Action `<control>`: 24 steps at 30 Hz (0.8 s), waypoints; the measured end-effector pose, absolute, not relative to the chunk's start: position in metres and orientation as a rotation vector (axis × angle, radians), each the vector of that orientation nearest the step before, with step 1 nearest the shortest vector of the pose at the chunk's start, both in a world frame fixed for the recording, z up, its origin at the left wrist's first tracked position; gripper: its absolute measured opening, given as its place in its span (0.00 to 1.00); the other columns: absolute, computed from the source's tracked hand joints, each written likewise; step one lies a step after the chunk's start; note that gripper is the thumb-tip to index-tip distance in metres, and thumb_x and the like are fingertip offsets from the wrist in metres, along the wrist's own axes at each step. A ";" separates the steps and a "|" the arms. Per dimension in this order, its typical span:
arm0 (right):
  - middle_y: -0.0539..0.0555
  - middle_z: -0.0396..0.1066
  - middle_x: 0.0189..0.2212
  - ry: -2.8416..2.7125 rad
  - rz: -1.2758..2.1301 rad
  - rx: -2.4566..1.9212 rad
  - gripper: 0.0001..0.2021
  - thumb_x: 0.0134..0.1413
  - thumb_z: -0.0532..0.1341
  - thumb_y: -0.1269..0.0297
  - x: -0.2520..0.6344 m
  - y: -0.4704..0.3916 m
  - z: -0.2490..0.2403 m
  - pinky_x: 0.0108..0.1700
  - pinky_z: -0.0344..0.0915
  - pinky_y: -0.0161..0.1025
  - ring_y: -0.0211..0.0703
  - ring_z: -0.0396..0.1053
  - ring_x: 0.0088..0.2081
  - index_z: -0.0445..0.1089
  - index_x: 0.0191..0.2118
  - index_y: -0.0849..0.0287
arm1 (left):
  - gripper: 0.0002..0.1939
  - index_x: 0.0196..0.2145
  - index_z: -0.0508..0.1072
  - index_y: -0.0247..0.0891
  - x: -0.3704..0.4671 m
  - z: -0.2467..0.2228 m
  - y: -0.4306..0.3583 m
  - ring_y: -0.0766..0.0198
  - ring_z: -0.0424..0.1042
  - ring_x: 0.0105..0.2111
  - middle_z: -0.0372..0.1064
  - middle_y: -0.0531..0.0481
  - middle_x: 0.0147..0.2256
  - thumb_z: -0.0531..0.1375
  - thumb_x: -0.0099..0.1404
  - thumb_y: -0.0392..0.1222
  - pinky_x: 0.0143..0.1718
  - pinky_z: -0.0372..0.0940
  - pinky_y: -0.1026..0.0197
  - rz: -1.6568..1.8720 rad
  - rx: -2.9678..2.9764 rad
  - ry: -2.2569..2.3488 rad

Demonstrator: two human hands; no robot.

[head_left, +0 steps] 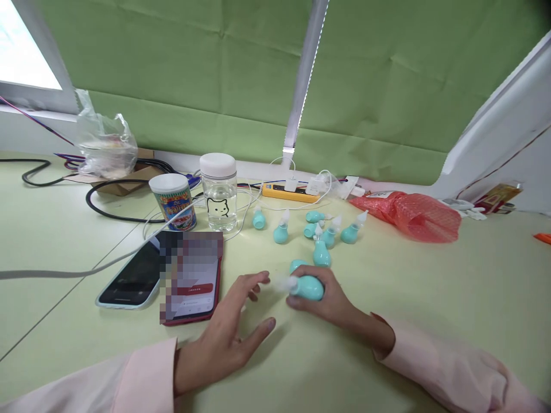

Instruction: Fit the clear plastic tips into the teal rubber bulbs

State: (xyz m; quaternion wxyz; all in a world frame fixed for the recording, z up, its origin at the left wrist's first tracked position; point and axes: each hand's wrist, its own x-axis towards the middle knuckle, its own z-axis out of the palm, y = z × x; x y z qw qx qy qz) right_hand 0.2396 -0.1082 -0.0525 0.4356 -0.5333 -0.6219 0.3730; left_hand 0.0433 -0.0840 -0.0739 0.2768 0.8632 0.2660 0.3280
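My right hand [325, 298] is closed around a teal bulb nasal aspirator [309, 288], whose clear tip points left and looks blurred. Just left of that tip, my left hand [232, 321] is open, thumb and fingers apart, with nothing between them. Another teal bulb [298, 265] shows partly behind my right hand. Beyond it, a teal aspirator [321, 253] stands on the table with its tip up. Several more lie or stand farther back, among them one aspirator [281, 230] to the left and one aspirator [350, 230] to the right.
Two phones lie left of my hands, a dark one [129, 281] and a red-cased one [196, 281]. Behind them stand a noodle cup [174, 203] and a water bottle [219, 195]. A yellow power strip [288, 194], cables, and red bubble wrap [413, 215] lie along the back.
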 end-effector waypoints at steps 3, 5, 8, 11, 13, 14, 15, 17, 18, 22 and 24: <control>0.48 0.60 0.20 -1.467 0.913 -1.284 0.08 0.42 0.61 0.61 0.250 -0.107 -0.057 0.22 0.57 0.31 0.32 0.57 0.21 0.65 0.25 0.61 | 0.25 0.56 0.49 0.36 0.047 -0.079 -0.080 0.50 0.45 0.56 0.45 0.37 0.57 0.50 0.61 0.32 0.51 0.54 0.48 0.720 2.704 0.694; 0.49 0.63 0.21 -1.492 0.922 -1.272 0.10 0.44 0.59 0.59 0.253 -0.108 -0.063 0.22 0.58 0.32 0.34 0.58 0.21 0.67 0.26 0.61 | 0.28 0.56 0.50 0.32 0.049 -0.083 -0.078 0.45 0.42 0.57 0.44 0.33 0.57 0.51 0.58 0.29 0.51 0.52 0.45 0.513 2.931 0.670; 0.51 0.66 0.23 -1.518 0.766 -1.356 0.11 0.42 0.60 0.57 0.251 -0.112 -0.077 0.26 0.62 0.36 0.38 0.63 0.24 0.68 0.30 0.60 | 0.31 0.54 0.54 0.27 0.048 -0.085 -0.079 0.39 0.46 0.55 0.47 0.28 0.56 0.54 0.51 0.28 0.50 0.53 0.43 0.272 3.139 0.675; 0.52 0.69 0.26 -1.547 0.474 -1.409 0.12 0.38 0.62 0.57 0.247 -0.117 -0.091 0.34 0.65 0.40 0.44 0.66 0.30 0.69 0.31 0.57 | 0.29 0.53 0.56 0.27 0.047 -0.083 -0.085 0.36 0.52 0.53 0.49 0.27 0.55 0.53 0.53 0.31 0.47 0.55 0.41 0.269 3.294 0.845; 0.53 0.69 0.29 -1.585 0.345 -1.376 0.12 0.37 0.63 0.57 0.246 -0.118 -0.099 0.37 0.65 0.41 0.45 0.67 0.33 0.69 0.31 0.56 | 0.25 0.53 0.57 0.28 0.046 -0.080 -0.090 0.38 0.60 0.47 0.56 0.27 0.51 0.50 0.56 0.30 0.41 0.61 0.42 0.287 3.368 1.035; 0.53 0.69 0.30 -1.602 0.312 -1.360 0.13 0.37 0.62 0.57 0.246 -0.119 -0.101 0.37 0.65 0.42 0.46 0.67 0.33 0.68 0.32 0.56 | 0.23 0.51 0.60 0.27 0.047 -0.078 -0.092 0.40 0.64 0.44 0.60 0.27 0.47 0.49 0.56 0.29 0.37 0.64 0.45 0.257 3.382 1.122; 0.53 0.69 0.30 -1.615 0.298 -1.353 0.13 0.37 0.62 0.57 0.247 -0.119 -0.102 0.37 0.65 0.42 0.46 0.67 0.34 0.68 0.32 0.56 | 0.21 0.48 0.63 0.27 0.047 -0.077 -0.094 0.43 0.68 0.39 0.64 0.29 0.43 0.49 0.56 0.28 0.32 0.66 0.48 0.189 3.371 1.195; 0.53 0.69 0.31 -1.631 0.313 -1.370 0.13 0.38 0.62 0.56 0.247 -0.119 -0.103 0.37 0.65 0.41 0.45 0.67 0.34 0.68 0.33 0.56 | 0.18 0.43 0.67 0.27 0.048 -0.076 -0.096 0.50 0.70 0.30 0.68 0.35 0.35 0.48 0.54 0.25 0.23 0.66 0.55 0.051 3.339 1.261; 0.53 0.69 0.31 -1.638 0.327 -1.384 0.13 0.38 0.62 0.56 0.247 -0.119 -0.102 0.37 0.65 0.41 0.45 0.67 0.34 0.68 0.33 0.56 | 0.18 0.40 0.68 0.28 0.049 -0.076 -0.096 0.53 0.70 0.26 0.68 0.37 0.32 0.48 0.53 0.23 0.21 0.66 0.57 -0.003 3.334 1.248; 0.54 0.69 0.31 -1.672 0.353 -1.384 0.14 0.38 0.62 0.56 0.245 -0.122 -0.099 0.36 0.65 0.42 0.46 0.67 0.34 0.66 0.33 0.57 | 0.19 0.37 0.69 0.27 0.048 -0.075 -0.095 0.55 0.69 0.24 0.66 0.39 0.31 0.48 0.50 0.18 0.19 0.65 0.59 0.003 3.366 0.984; 0.54 0.69 0.30 -1.691 0.373 -1.371 0.14 0.38 0.62 0.56 0.243 -0.123 -0.097 0.37 0.65 0.42 0.46 0.67 0.34 0.66 0.33 0.57 | 0.18 0.36 0.69 0.28 0.046 -0.071 -0.094 0.54 0.69 0.26 0.65 0.40 0.31 0.49 0.50 0.18 0.19 0.65 0.58 0.128 3.295 0.859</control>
